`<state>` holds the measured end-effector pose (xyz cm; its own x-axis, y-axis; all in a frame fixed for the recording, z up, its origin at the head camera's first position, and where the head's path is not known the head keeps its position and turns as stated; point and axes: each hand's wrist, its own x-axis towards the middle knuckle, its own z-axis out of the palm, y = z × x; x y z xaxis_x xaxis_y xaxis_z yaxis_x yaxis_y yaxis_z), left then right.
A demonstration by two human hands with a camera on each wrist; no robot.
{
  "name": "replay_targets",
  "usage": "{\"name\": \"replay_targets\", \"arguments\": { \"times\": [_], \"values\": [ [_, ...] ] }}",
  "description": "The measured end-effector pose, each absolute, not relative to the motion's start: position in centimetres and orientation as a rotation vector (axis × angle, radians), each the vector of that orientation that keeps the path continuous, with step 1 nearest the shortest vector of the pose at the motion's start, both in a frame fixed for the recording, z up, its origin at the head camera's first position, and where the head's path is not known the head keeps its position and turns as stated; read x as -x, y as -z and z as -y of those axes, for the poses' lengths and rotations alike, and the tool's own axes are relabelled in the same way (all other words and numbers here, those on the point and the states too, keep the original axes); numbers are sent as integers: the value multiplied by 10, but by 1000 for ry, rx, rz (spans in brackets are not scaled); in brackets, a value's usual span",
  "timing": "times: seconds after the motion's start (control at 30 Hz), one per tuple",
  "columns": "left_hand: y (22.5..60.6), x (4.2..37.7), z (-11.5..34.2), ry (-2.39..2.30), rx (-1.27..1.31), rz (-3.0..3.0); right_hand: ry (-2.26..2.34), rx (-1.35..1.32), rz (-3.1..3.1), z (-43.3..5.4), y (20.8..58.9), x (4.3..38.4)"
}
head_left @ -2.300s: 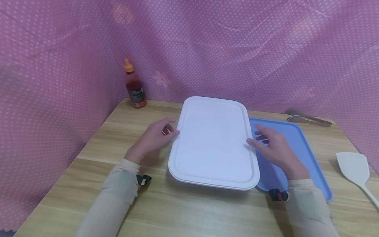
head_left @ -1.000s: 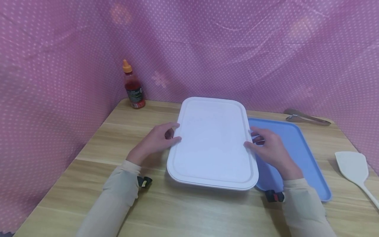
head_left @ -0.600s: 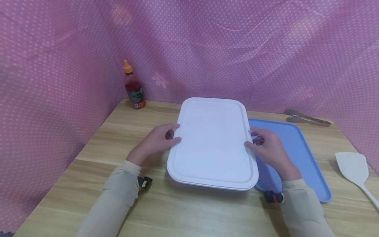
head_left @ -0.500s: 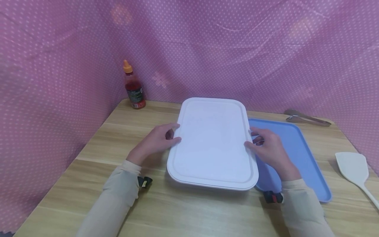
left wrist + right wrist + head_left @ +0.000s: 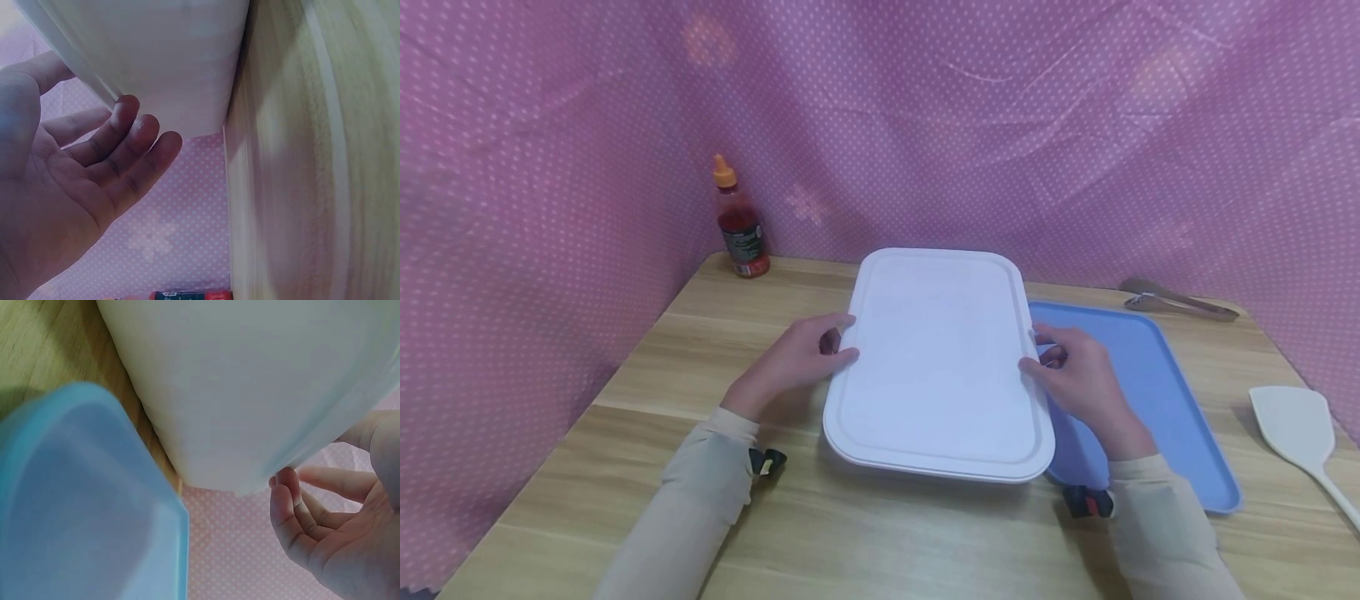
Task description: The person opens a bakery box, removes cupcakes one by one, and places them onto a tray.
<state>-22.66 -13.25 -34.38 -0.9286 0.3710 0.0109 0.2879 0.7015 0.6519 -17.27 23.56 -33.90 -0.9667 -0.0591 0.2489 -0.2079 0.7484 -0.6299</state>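
A white lid (image 5: 940, 367) sits at the centre of the frame atop a white box (image 5: 237, 381), its long axis running up and down the picture, between a person's two hands. The left hand (image 5: 790, 360) touches the left long edge and the right hand (image 5: 1088, 383) the right, both near mid-length; neither is plainly nearer. Each has its thumb on the upper face of the rim; the wrist views show fingers bent beneath it, so both hands pinch the lid by its sides, with little room between thumb and fingertips. Whether its seal is loose, I cannot tell. The box stands on a wooden table (image 5: 880, 542), just beside a blue tray (image 5: 1150, 375) at right of centre. A sauce bottle (image 5: 742, 233) stands at upper left; tongs (image 5: 1183, 302) lie to the right beyond the tray, a pale spatula (image 5: 1292, 425) at far right.
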Motion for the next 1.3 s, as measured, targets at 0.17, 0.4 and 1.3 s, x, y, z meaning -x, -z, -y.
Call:
{"name": "replay_targets", "arguments": {
  "times": [0.17,0.4,1.3],
  "values": [
    [344,227,132,-1045,-558,-2798,-1014,-194,2727,-235,338,173],
    [346,228,132,-1059,-577,-2824,-1016,-188,2703,-233,338,174],
    [331,224,136,-1095,-474,-2817,-1044,-166,2643,-223,325,169]
  ]
}}
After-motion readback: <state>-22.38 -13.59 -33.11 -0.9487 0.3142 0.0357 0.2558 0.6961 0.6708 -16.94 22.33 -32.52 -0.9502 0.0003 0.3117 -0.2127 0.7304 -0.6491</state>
